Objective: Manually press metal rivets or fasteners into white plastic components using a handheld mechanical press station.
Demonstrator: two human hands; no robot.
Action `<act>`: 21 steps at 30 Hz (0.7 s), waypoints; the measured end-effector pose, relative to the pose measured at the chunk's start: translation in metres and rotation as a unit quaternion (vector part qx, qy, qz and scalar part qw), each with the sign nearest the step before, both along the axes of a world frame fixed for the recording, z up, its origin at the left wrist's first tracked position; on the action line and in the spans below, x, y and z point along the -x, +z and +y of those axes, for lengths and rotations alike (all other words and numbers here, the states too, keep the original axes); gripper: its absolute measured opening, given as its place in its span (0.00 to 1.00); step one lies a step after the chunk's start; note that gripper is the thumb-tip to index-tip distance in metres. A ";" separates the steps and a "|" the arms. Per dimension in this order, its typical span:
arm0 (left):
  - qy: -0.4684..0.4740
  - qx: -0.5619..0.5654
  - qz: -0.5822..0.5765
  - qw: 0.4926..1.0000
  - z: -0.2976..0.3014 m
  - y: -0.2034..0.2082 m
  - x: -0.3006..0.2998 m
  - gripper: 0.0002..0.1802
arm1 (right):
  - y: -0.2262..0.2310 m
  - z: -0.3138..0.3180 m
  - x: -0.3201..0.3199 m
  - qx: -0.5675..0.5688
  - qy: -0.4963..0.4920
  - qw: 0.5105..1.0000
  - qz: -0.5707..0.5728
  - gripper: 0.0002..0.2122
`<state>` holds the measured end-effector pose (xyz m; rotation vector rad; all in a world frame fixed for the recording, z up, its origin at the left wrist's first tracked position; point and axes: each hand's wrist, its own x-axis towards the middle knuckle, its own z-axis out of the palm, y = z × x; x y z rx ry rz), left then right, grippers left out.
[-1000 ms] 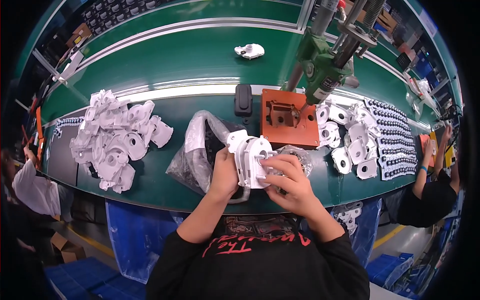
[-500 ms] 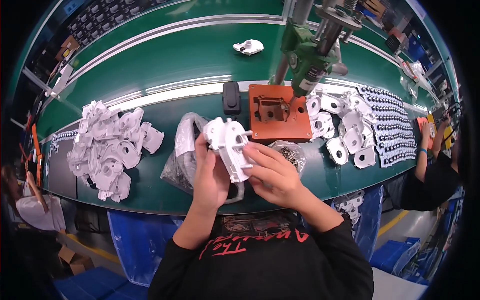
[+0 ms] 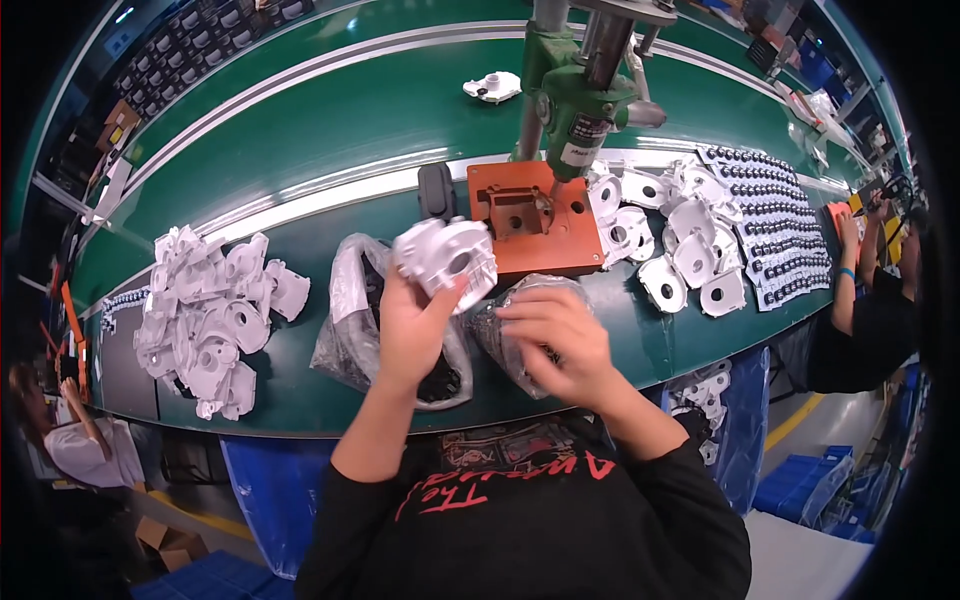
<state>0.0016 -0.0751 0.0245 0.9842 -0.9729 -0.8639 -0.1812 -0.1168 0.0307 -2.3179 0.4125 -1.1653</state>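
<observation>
The left hand (image 3: 408,328) clamps a white housing (image 3: 443,245) at its one o'clock. At four o'clock from the housing, the right hand (image 3: 562,338), thumb and fingers apart, hangs over a clear bag (image 3: 496,338).

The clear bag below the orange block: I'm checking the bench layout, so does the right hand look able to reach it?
Probably yes: the right hand is over the clear bag with nothing visible blocking it; the left hand holds the white part farther left. The bag's mouth is unclear.
</observation>
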 end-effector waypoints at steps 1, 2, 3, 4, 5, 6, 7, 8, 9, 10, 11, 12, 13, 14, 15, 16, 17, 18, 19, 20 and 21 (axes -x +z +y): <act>-0.012 -0.030 -0.077 0.996 -0.008 0.008 -0.003 0.23 | -0.001 -0.002 0.005 0.000 0.000 1.000 0.000 0.11; -0.020 -0.039 -0.179 0.983 -0.017 0.012 -0.004 0.21 | -0.002 -0.004 0.010 -0.013 -0.047 0.998 0.044 0.10; -0.019 -0.039 -0.178 0.983 -0.027 0.015 -0.005 0.21 | -0.002 -0.005 0.012 -0.025 -0.093 0.992 0.087 0.10; -0.004 -0.058 -0.385 0.921 -0.039 0.017 -0.004 0.23 | -0.007 -0.007 0.012 -0.014 -0.113 0.990 0.089 0.09; 0.013 -0.073 -0.574 0.816 -0.051 0.019 -0.003 0.24 | -0.013 -0.007 0.012 -0.013 -0.115 0.989 0.089 0.09; 0.013 -0.072 -0.573 0.816 -0.062 0.017 0.000 0.24 | -0.020 -0.006 0.011 0.003 -0.123 0.989 0.087 0.09; 0.034 -0.038 -0.627 0.778 -0.074 0.013 0.004 0.24 | -0.021 -0.005 0.011 0.021 -0.129 0.988 0.084 0.10; 0.054 -0.005 -0.677 0.734 -0.083 0.008 0.007 0.25 | -0.019 -0.004 0.010 0.024 -0.127 0.988 0.084 0.10; 0.056 -0.005 -0.676 0.735 -0.091 -0.001 0.007 0.25 | -0.019 -0.003 0.010 0.012 -0.126 0.989 0.077 0.09; 0.091 0.029 -0.695 0.713 -0.101 -0.010 0.008 0.24 | -0.019 -0.004 0.010 0.000 -0.129 0.989 0.070 0.09; 0.125 0.061 -0.711 0.689 -0.107 -0.017 0.009 0.24 | -0.019 -0.004 0.010 0.001 -0.131 0.989 0.070 0.09; 0.120 0.065 -0.711 0.690 -0.110 -0.020 0.010 0.24 | -0.022 -0.004 0.011 -0.001 -0.134 0.989 0.064 0.09; 0.119 0.094 -0.719 0.679 -0.112 -0.023 0.007 0.24 | -0.023 -0.004 0.012 -0.004 -0.137 0.989 0.058 0.09; 0.118 0.123 -0.726 0.667 -0.113 -0.025 0.007 0.23 | -0.024 -0.006 0.012 -0.006 -0.142 0.988 0.059 0.09; 0.114 0.123 -0.725 0.668 -0.111 -0.026 0.010 0.23 | -0.025 -0.007 0.012 -0.009 -0.138 0.989 0.055 0.09; 0.140 0.113 -0.739 0.649 -0.105 -0.026 0.013 0.22 | -0.026 -0.008 0.012 -0.011 -0.134 0.990 0.051 0.09; 0.167 0.101 -0.752 0.630 -0.102 -0.026 0.015 0.20 | -0.026 -0.008 0.012 -0.015 -0.136 0.989 0.052 0.09; 0.166 0.099 -0.752 0.630 -0.102 -0.025 0.015 0.20 | -0.024 -0.008 0.012 -0.012 -0.135 0.990 0.051 0.09; 0.119 0.087 -0.726 0.671 -0.103 -0.025 0.014 0.18 | -0.023 -0.008 0.012 -0.010 -0.133 0.990 0.049 0.09; 0.071 0.074 -0.698 0.709 -0.103 -0.024 0.013 0.16 | -0.023 -0.008 0.013 -0.012 -0.130 0.990 0.050 0.09; 0.072 0.072 -0.698 0.708 -0.104 -0.022 0.014 0.16 | -0.023 -0.008 0.013 -0.012 -0.132 0.990 0.047 0.09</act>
